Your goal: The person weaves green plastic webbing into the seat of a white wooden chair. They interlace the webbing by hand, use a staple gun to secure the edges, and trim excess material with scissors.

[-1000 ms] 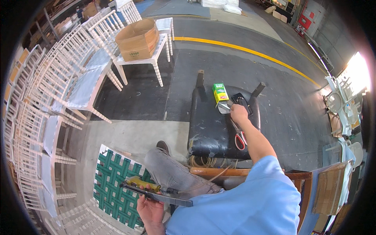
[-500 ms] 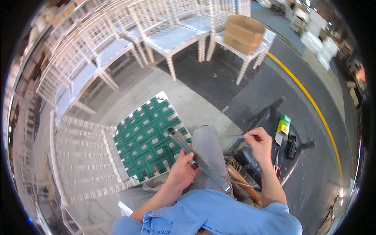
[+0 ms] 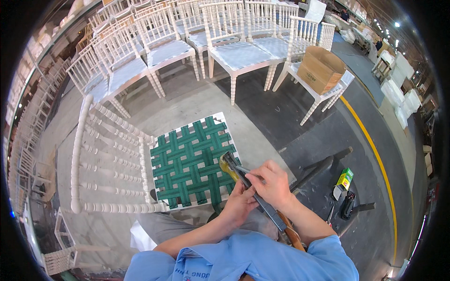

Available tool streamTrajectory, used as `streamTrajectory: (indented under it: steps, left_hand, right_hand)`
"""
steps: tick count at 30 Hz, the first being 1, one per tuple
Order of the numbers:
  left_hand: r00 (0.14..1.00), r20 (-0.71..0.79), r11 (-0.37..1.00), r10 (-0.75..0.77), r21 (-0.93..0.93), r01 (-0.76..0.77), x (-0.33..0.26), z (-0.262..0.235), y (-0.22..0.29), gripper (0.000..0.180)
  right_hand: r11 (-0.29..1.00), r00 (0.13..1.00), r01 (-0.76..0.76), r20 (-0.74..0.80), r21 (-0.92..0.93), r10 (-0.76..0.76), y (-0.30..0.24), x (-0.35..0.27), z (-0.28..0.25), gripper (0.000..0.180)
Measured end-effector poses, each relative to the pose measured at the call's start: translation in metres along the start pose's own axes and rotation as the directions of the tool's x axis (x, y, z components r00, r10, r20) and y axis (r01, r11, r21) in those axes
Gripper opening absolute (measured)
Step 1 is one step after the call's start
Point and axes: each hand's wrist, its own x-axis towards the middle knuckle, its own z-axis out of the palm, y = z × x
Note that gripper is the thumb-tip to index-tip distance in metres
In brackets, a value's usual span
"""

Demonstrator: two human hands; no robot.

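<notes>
Dark-barred tool (image 3: 270,210) with yellow body: held in front of blue shirt (image 3: 234,255), overlaps right edge of green-webbed chair seat (image 3: 190,162) in view; runs lengthwise from upper left to lower right, points yellow end up-left. Left hand (image 3: 239,206): reaches up from lower left, clamps fingers round the tool's middle. Right hand (image 3: 273,183): reaches from lower right, bends at wrist, pinches thin grey strip (image 3: 243,169) between fingers. Lettering: shows on shirt, brown carton (image 3: 321,70) and green-and-yellow box (image 3: 345,179)
</notes>
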Motion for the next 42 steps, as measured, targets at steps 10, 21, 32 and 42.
streamTrajectory:
  steps: [10, 21, 32, 42]
  left_hand:
    - [1.0, -0.019, 0.995, -0.002, -0.098, 0.0, 0.001, -0.012, -0.006, 0.037]
    - [0.996, 0.085, 0.998, -0.009, -0.062, 0.014, -0.02, -0.012, 0.006, 0.051]
    - [0.996, 0.091, 1.0, 0.0, 0.023, -0.003, -0.022, -0.017, 0.009, 0.049]
    - [0.902, 0.049, 0.67, 0.429, 0.652, -0.355, -0.025, -0.014, -0.006, 0.045]
  right_hand:
    - [0.994, 0.958, -0.107, 0.263, -0.026, 0.11, -0.012, -0.002, 0.003, 0.015]
    - [0.72, 0.695, -0.671, 0.488, 0.178, 0.527, 0.07, 0.002, 0.02, 0.036]
    - [-0.218, 0.392, -0.811, 0.781, 0.542, 0.486, 0.081, -0.007, 0.062, 0.05]
    - [0.259, 0.704, -0.647, 0.431, 0.717, 0.565, 0.071, 0.052, 0.053, 0.042]
